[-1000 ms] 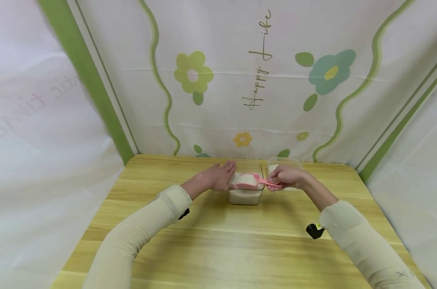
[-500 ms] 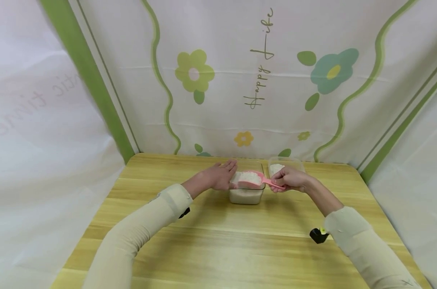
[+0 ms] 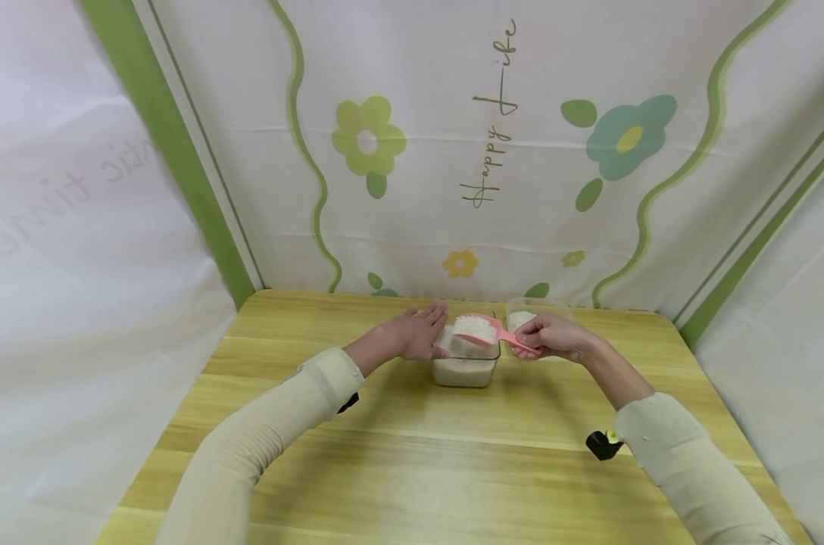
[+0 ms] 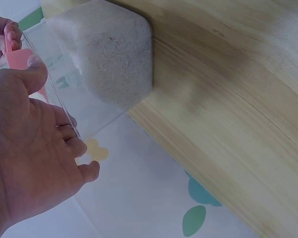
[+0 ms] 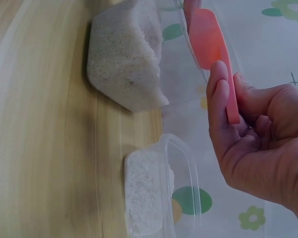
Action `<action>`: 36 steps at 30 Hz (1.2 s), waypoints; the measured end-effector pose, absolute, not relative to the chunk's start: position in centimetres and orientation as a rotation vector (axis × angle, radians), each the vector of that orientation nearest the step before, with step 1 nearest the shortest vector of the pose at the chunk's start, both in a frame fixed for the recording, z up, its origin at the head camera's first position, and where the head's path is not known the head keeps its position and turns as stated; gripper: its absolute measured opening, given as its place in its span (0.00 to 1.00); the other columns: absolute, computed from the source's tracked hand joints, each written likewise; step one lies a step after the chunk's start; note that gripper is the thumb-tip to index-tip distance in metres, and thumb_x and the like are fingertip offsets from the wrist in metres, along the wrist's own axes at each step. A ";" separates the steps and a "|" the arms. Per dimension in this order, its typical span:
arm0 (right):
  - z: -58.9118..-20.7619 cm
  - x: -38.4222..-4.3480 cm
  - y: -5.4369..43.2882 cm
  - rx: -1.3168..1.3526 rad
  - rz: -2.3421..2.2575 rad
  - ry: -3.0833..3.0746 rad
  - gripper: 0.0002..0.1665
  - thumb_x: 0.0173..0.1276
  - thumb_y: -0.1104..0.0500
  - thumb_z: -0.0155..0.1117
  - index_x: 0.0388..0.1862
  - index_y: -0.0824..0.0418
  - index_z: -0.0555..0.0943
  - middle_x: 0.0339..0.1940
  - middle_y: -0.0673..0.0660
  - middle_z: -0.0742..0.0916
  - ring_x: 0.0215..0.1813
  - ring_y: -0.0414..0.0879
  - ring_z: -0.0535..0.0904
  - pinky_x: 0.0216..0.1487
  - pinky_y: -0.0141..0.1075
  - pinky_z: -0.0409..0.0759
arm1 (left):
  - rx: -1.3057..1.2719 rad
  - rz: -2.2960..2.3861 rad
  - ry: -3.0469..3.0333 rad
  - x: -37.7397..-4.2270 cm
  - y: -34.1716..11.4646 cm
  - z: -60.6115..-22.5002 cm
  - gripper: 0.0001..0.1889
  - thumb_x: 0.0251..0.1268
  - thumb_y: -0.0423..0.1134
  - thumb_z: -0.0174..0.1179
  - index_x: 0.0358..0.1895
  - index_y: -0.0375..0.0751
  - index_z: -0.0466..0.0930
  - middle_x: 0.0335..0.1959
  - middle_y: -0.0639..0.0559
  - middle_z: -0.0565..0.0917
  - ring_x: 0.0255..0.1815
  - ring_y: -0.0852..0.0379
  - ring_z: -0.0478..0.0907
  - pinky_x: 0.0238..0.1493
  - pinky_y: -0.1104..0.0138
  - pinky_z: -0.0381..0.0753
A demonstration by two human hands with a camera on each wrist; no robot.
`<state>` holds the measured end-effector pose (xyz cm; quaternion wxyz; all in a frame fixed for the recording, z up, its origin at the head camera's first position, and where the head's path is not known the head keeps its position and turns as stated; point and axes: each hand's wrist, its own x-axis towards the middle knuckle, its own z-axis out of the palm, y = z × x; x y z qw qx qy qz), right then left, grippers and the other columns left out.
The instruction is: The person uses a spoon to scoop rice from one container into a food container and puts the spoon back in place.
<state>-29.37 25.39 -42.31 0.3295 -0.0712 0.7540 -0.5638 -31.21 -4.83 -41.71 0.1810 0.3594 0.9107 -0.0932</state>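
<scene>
My right hand (image 3: 550, 335) pinches the handle of a pink scoop (image 5: 207, 42) between thumb and fingers. White rice (image 3: 476, 328) is heaped in its bowl, which hangs over the mouth of a clear rectangular container (image 3: 463, 372). More rice fills the container's lower part, its surface sloping in the right wrist view. At the container's left rim lies my left hand (image 3: 419, 333), its fingers extended along the edge. From the left wrist view, that hand's thumb and fingertips (image 4: 77, 147) are right at the rim.
A smaller clear plastic tub (image 5: 171, 171) with white rice in it stands right of the container, partly behind my right hand in the head view. The wooden table (image 3: 412, 469) ends at a printed fabric wall (image 3: 412, 197) just behind both vessels.
My right hand has raised the loaded scoop slightly and drawn it a little to the right, away from my left hand. My left hand has stayed at the container's rim.
</scene>
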 end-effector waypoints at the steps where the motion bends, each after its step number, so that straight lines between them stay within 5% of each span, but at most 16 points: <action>1: -42.3 -29.4 25.5 -0.190 -1.480 1.970 0.19 0.78 0.70 0.46 0.59 0.84 0.73 0.33 0.57 0.88 0.33 0.38 0.85 0.38 0.27 0.85 | 1.017 -0.259 2.572 -31.2 -4.9 -41.7 0.45 0.77 0.65 0.38 0.82 0.39 0.34 0.83 0.46 0.33 0.84 0.49 0.33 0.81 0.49 0.47; 21: -41.9 -29.3 28.0 -0.240 -1.521 1.977 0.15 0.78 0.69 0.49 0.53 0.78 0.78 0.34 0.55 0.87 0.35 0.38 0.86 0.40 0.29 0.85 | 1.017 -0.343 2.568 -31.3 -4.8 -41.9 0.44 0.77 0.66 0.34 0.82 0.42 0.33 0.84 0.47 0.32 0.84 0.51 0.32 0.81 0.50 0.48; 36: -41.3 -29.0 30.7 -0.231 -1.528 2.012 0.17 0.79 0.67 0.47 0.57 0.78 0.75 0.35 0.53 0.88 0.37 0.38 0.86 0.41 0.28 0.85 | 1.013 -0.372 2.564 -31.3 -4.6 -41.8 0.43 0.77 0.66 0.34 0.82 0.43 0.33 0.83 0.48 0.31 0.84 0.52 0.30 0.82 0.51 0.47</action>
